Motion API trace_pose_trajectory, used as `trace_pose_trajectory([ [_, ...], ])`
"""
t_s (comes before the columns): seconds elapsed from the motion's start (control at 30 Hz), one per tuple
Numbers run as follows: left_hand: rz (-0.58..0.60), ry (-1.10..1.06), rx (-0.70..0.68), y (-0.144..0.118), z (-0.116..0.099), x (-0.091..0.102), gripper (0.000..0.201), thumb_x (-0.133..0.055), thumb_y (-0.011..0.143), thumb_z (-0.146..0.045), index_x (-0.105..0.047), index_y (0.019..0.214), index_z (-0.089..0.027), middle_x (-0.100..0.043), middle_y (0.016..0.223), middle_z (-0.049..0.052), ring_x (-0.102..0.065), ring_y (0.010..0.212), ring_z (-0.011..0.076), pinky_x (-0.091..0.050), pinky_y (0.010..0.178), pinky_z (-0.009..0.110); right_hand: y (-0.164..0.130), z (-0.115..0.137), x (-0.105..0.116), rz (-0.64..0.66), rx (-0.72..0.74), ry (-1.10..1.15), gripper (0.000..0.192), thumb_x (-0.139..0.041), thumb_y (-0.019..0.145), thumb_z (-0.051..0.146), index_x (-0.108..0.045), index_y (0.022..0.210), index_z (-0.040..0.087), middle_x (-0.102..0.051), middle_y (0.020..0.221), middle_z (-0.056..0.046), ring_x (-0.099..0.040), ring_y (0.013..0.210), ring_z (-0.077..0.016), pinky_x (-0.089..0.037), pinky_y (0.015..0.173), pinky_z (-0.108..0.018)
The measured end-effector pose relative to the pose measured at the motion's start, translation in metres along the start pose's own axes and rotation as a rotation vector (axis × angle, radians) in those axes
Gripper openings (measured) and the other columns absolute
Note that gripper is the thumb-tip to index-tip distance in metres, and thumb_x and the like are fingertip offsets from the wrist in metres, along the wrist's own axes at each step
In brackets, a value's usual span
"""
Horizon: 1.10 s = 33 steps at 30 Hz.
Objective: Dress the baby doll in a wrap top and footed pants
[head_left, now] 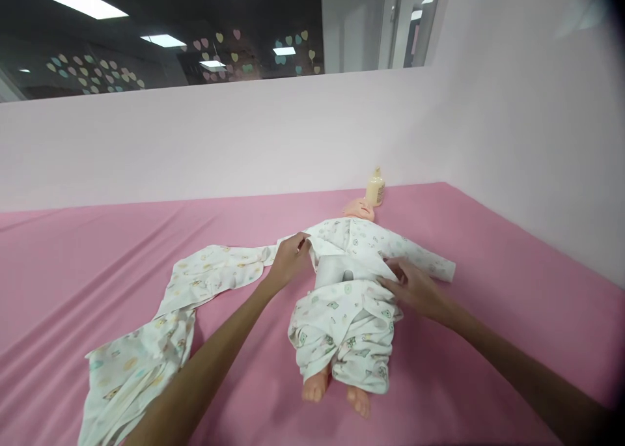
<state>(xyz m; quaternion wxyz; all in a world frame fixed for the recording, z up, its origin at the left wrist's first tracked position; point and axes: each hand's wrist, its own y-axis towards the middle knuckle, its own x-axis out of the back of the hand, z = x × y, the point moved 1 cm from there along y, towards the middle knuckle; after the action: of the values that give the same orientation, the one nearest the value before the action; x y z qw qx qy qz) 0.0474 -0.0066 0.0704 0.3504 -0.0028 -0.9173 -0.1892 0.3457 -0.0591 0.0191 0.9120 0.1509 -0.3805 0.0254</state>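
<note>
A baby doll [359, 209] lies on its back, head away from me, in a white printed baby shirt [362, 236] and matching pants [342, 312]. Its bare feet [315, 386] stick out of the legs. Between shirt and pants a strip of the white torso [336, 270] shows, with a dark opening in it. My left hand [290, 258] pinches the shirt's edge at the left side. On the right, my right hand [414, 287] has its fingers closed on the shirt's lower edge, just above the waistband; its fingertips are partly hidden by cloth.
More printed white cloth [215, 273] lies spread on the left, with another piece [141, 355] nearer me, partly behind my left forearm. A cream pump bottle [375, 189] stands behind the doll's head. Pink sheet [488, 342] covers the surface, bounded by white walls.
</note>
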Motion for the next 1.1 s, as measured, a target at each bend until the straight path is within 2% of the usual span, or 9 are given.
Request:
trace_pose_trajectory([
  [0.1, -0.005, 0.004, -0.018, 0.031, 0.004, -0.013, 0.033, -0.037, 0.095, -0.036, -0.064, 0.089, -0.019, -0.062, 0.078, 0.003, -0.055, 0.072, 0.0159, -0.042, 0.069, 0.028, -0.001, -0.014, 0.008, 0.183, -0.013, 0.003, 0.035, -0.048, 0.091, 0.055, -0.054, 0.080, 0.022, -0.059, 0.079, -0.002, -0.050, 0.068, -0.0174, -0.040, 0.056, -0.029],
  [0.23, 0.026, -0.115, -0.052, 0.061, 0.008, -0.031, 0.027, -0.050, 0.089, -0.040, -0.067, 0.085, -0.019, -0.063, 0.109, 0.007, -0.058, 0.096, 0.0181, -0.045, 0.083, 0.027, 0.011, -0.029, 0.022, 0.227, -0.021, -0.019, 0.037, -0.047, 0.091, 0.050, -0.046, 0.065, 0.022, -0.051, 0.065, 0.001, -0.044, 0.059, -0.0158, -0.033, 0.053, -0.028],
  [0.3, 0.082, -0.170, -0.028, 0.070, 0.009, -0.037, 0.027, -0.054, 0.086, -0.043, -0.067, 0.086, -0.020, -0.061, 0.117, 0.006, -0.057, 0.103, 0.0187, -0.045, 0.087, 0.027, 0.023, -0.036, 0.028, 0.187, -0.038, 0.031, 0.037, -0.046, 0.091, 0.049, -0.049, 0.067, 0.022, -0.052, 0.065, 0.001, -0.044, 0.059, -0.0157, -0.034, 0.054, -0.028],
  [0.43, 0.180, -0.178, 0.042, 0.078, 0.016, -0.046, 0.036, -0.047, 0.089, -0.053, -0.062, 0.090, -0.020, -0.063, 0.094, 0.001, -0.055, 0.082, 0.0145, -0.045, 0.075, 0.026, 0.049, -0.048, 0.029, 0.013, -0.132, 0.187, 0.037, -0.044, 0.090, 0.052, -0.052, 0.071, 0.021, -0.052, 0.064, 0.001, -0.047, 0.061, -0.0159, -0.039, 0.058, -0.029],
  [0.5, 0.161, -0.130, 0.035, 0.080, 0.020, -0.048, 0.038, -0.046, 0.089, -0.055, -0.060, 0.088, -0.020, -0.061, 0.091, 0.000, -0.052, 0.079, 0.0134, -0.043, 0.074, 0.026, 0.058, -0.050, 0.023, -0.091, -0.143, 0.104, 0.038, -0.042, 0.091, 0.051, -0.051, 0.070, 0.021, -0.054, 0.067, -0.001, -0.050, 0.065, -0.0175, -0.042, 0.064, -0.031],
  [0.63, 0.150, 0.037, -0.013, 0.085, 0.025, -0.048, 0.038, -0.043, 0.091, -0.055, -0.057, 0.083, -0.021, -0.060, 0.093, 0.000, -0.052, 0.086, 0.0156, -0.040, 0.084, 0.029, 0.063, -0.053, 0.011, -0.290, 0.035, -0.268, 0.033, -0.048, 0.089, 0.051, -0.062, 0.091, 0.021, -0.059, 0.110, -0.011, -0.051, 0.110, -0.0284, -0.037, 0.098, -0.045],
  [0.73, 0.183, 0.149, -0.006, 0.088, 0.029, -0.050, 0.039, -0.038, 0.094, -0.055, -0.051, 0.079, -0.021, -0.059, 0.084, -0.001, -0.052, 0.085, 0.0174, -0.037, 0.090, 0.033, 0.066, -0.058, 0.013, -0.264, 0.047, -0.340, 0.048, -0.055, 0.085, 0.059, -0.057, 0.115, 0.022, -0.048, 0.138, -0.014, -0.038, 0.132, -0.0324, -0.025, 0.110, -0.051],
  [0.9, 0.152, 0.191, -0.012, 0.091, 0.039, -0.055, 0.036, -0.032, 0.097, -0.050, -0.049, 0.082, -0.023, -0.055, 0.073, -0.003, -0.052, 0.081, 0.0173, -0.035, 0.089, 0.032, 0.077, -0.065, 0.021, -0.040, -0.051, -0.254, 0.093, -0.060, 0.078, 0.068, -0.025, 0.149, 0.019, -0.045, 0.146, -0.018, -0.048, 0.129, -0.0334, -0.037, 0.103, -0.046],
  [1.1, -0.012, 0.311, -0.048, 0.098, 0.046, -0.064, 0.033, -0.028, 0.100, -0.047, -0.051, 0.094, -0.024, -0.063, 0.079, 0.001, -0.057, 0.079, 0.0202, -0.034, 0.078, 0.029, 0.084, -0.055, 0.015, -0.086, -0.057, -0.476, 0.064, -0.051, 0.088, 0.051, -0.038, 0.142, 0.019, -0.060, 0.130, -0.015, -0.057, 0.115, -0.0346, -0.038, 0.096, -0.044],
])
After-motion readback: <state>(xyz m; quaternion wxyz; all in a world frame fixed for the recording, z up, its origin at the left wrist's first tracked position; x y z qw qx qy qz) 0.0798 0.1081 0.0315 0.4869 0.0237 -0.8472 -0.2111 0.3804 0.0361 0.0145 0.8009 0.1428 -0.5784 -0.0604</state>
